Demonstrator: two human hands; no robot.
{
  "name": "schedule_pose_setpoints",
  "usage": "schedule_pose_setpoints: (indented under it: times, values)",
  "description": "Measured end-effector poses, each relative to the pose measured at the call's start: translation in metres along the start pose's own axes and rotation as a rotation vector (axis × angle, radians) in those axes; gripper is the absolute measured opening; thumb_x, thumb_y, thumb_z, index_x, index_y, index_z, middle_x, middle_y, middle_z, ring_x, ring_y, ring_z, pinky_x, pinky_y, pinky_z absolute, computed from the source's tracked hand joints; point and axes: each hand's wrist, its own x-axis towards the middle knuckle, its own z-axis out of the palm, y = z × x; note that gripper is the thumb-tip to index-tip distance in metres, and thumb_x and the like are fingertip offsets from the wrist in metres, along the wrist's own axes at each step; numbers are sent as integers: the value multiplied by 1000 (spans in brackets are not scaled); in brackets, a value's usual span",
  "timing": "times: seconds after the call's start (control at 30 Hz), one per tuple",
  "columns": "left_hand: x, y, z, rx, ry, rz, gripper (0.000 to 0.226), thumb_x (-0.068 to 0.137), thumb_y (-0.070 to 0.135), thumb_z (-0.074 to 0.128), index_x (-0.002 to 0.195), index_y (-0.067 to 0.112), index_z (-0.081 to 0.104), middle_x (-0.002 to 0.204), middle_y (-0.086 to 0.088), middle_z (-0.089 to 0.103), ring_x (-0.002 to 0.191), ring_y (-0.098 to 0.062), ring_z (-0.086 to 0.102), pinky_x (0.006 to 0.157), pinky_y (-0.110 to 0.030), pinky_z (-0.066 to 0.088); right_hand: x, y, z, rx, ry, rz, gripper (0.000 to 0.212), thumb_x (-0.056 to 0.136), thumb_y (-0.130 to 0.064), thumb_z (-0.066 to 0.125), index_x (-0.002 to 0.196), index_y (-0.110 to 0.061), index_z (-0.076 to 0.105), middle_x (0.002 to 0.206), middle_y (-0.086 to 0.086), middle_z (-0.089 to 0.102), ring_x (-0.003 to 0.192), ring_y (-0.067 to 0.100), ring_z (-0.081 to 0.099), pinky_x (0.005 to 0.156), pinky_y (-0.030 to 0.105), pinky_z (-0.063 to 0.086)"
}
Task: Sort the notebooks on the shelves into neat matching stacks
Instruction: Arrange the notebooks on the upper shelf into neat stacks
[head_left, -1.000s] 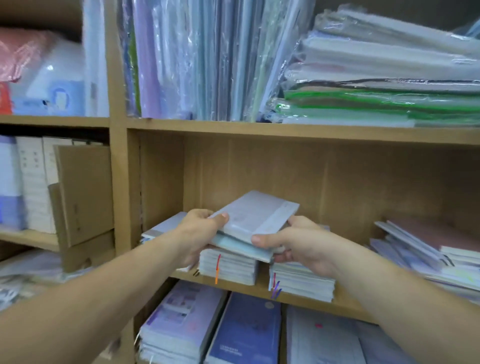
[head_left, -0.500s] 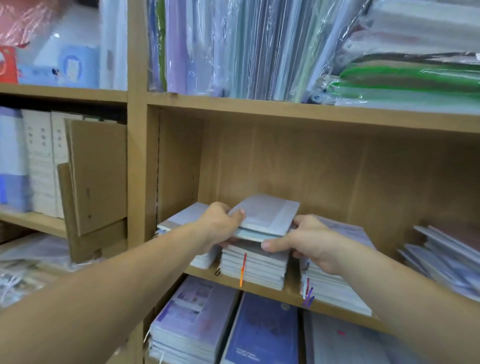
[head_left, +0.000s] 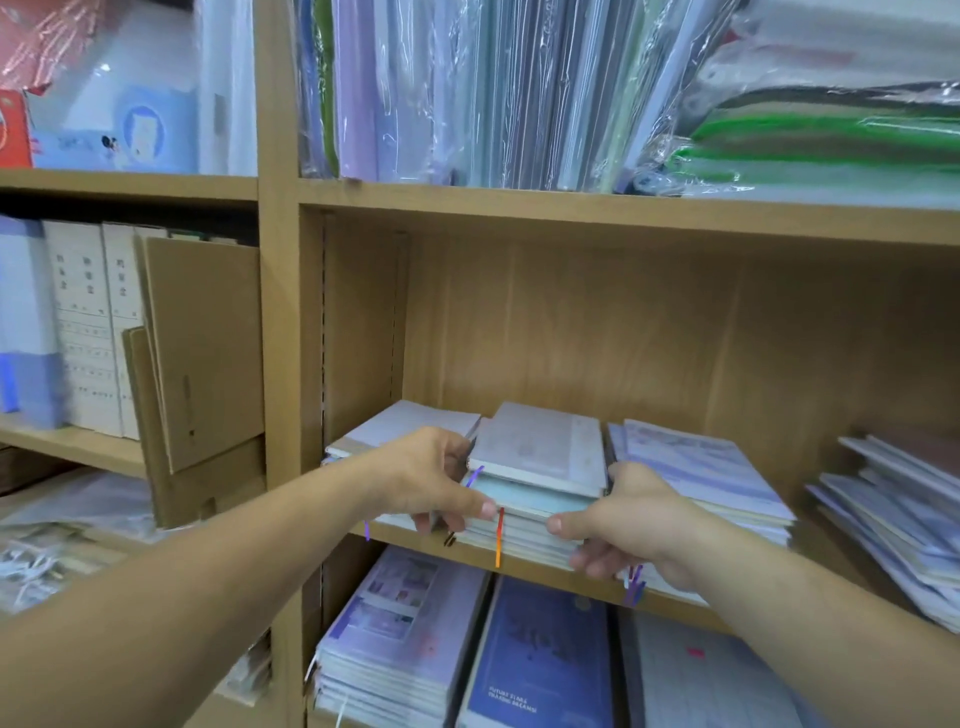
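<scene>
Middle notebook stack (head_left: 530, 519) lies on the wooden shelf (head_left: 395, 538), between the left stack (head_left: 405, 426) and the right stack (head_left: 696, 467) — left hand (head_left: 426, 483) and right hand (head_left: 628, 525) each grip one side, thumbs across its front edge; the grey top notebook (head_left: 540, 447) sits slightly askew.

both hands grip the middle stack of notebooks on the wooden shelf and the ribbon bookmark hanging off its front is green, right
Not quite: the head view shows the thin ribbon bookmark is orange, not green. The rest holds: left hand and right hand both grip the middle stack of pale grey and light blue notebooks on the wooden shelf.
</scene>
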Motion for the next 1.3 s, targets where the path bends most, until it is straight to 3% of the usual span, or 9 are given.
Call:
schedule_pose_setpoints:
  times: [0.23,0.5,0.57,0.7,0.8,0.9,1.0,1.13,1.3]
  values:
    - [8,-17,5,-105,106,3,79,78,22,91,141,2,48,123,-15,71,79,-23,78,43,-24,46,12,19,22,184,152,-81,42,77,-5,87,107,-14,59,99,10,74,71,33,77,61,44,63]
    - [6,-10,-2,71,131,-2,58,75,38,91,119,18,60,82,1,79,69,-8,75,43,-24,43,9,20,21,66,188,-127,37,76,-19,90,103,-15,66,95,6,76,64,27,76,55,41,60]
    - [8,-8,-9,75,92,6,60,74,46,90,122,20,63,89,1,79,74,-10,76,45,-25,43,9,13,17,73,147,-109,37,76,-17,90,103,-15,65,95,9,74,69,29,76,57,45,61]
    - [13,-6,-17,14,153,61,62,82,41,85,134,20,59,119,3,71,75,-19,77,45,-27,47,10,-2,8,116,66,-102,28,91,-24,77,109,-18,57,104,3,68,73,32,77,55,40,61]
    - [19,-8,-14,-74,214,73,68,83,34,86,139,10,57,105,0,76,74,-26,77,61,-34,61,17,-2,7,71,186,-145,30,98,-25,68,112,-25,41,93,-8,58,62,35,75,56,43,57]
    - [28,-12,-8,-107,306,78,61,82,33,86,132,7,63,91,-3,79,67,-26,75,74,-47,65,24,4,7,-45,281,-156,24,99,-29,64,115,-23,46,78,-5,59,53,34,72,52,42,57]
    - [27,-12,-7,-50,362,94,38,85,38,82,113,15,69,87,1,77,58,-12,69,65,-37,61,25,2,5,-89,272,-112,25,97,-34,66,99,-13,53,73,13,73,54,33,72,53,45,60]
    - [24,-15,-16,114,161,81,51,68,61,87,71,19,59,67,4,49,61,-12,46,60,-29,36,11,-6,7,-50,52,-11,37,88,-42,78,103,-14,58,81,16,71,47,23,69,41,27,52]
    - [26,-30,-14,36,163,120,74,53,60,95,93,3,70,76,2,51,69,-13,46,65,-30,38,8,5,16,49,48,-55,49,70,-34,93,107,-17,67,92,6,77,71,32,77,51,33,55]
